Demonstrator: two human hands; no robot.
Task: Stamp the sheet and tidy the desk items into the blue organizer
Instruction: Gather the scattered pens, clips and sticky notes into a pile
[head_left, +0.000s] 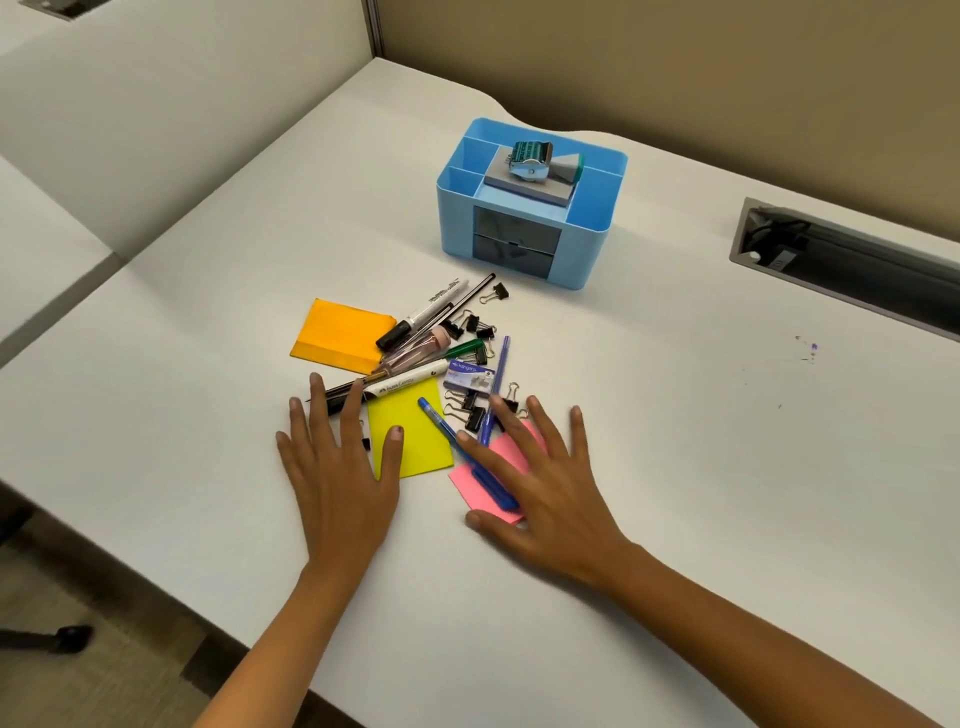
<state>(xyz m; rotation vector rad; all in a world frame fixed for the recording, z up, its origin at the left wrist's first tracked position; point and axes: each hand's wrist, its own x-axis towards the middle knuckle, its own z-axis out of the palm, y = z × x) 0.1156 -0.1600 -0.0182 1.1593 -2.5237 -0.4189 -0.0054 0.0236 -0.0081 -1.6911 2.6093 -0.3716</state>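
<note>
white desk (675, 441) carries everything. blue plastic organizer (457, 218) with two grey drawers stands at the far middle, well apart from the pile, compartments look unfilled, so tidying is not started by my read. left hand (337, 478) is flat, fingers spread wide, holding nothing, thumb on the yellow sticky pad (410, 436). right hand (550, 493) is also flat and wide, nothing gripped, lying over the pink sticky pad (464, 480) and the blue capped pen (439, 418). the hands bracket the pile, probably to corral it. orange sticky pad (340, 332) lies at the pile's far left. green-banded roller stamp (530, 156) sits on a grey ink pad (519, 182) on top of the organizer, parked out of the clutter. which sheet gets stamped, cannot tell. white marker (436, 306) lies across other pens. small blue staples box (470, 375) sits mid-pile. black binder clips (470, 325) are scattered loose around it.
</note>
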